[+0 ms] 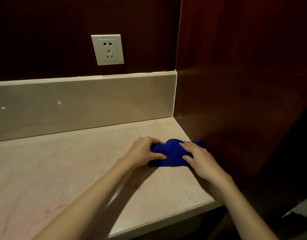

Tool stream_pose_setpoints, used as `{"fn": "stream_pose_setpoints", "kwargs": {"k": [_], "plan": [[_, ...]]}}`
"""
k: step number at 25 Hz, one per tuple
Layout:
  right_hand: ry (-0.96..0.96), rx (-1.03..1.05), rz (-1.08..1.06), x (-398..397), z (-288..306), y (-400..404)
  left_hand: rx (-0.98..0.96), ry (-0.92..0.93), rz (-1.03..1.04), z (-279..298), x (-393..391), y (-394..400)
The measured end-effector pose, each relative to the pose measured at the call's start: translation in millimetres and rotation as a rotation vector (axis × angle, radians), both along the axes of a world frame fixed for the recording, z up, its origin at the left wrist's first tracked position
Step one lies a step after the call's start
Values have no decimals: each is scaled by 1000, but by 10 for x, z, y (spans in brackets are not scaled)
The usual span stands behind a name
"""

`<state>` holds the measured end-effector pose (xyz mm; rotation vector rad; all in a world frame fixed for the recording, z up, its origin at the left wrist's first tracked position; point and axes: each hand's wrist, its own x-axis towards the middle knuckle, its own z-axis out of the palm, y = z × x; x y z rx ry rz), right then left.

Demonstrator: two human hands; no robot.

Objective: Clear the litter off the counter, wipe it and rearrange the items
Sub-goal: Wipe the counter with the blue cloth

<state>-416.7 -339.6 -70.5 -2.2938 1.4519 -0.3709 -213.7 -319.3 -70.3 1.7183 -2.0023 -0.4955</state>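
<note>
Where dark reddish wood panelling [244,66] rises behind and to the right, smooth and faintly glossy, a pale marble counter [62,170] runs beneath it, its polished face veined pink and crossed by thin dark cracks; a beige glossy stone upstand [80,104] lines its back edge; a white square wall socket [107,49] sits on the panelling above, any lettering on it too small to read; a bunched blue cloth [170,154], soft and matte, lies on the counter against the right-hand panel; the left hand [145,149] grips its left end with curled fingers and thumb; the right hand [199,158] presses it with fingers nearly straight.
</note>
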Motion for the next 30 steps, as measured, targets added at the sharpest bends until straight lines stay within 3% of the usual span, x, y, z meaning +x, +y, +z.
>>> {"fn": "stream_pose_setpoints", "kwargs": {"k": [21,30], "plan": [[1,31,-4,911,-32,-1469,-14,18,256,-106,650,-1287],[-37,36,26,924,-70,-1710,-54,-36,305,-119,609,-1354]]}}
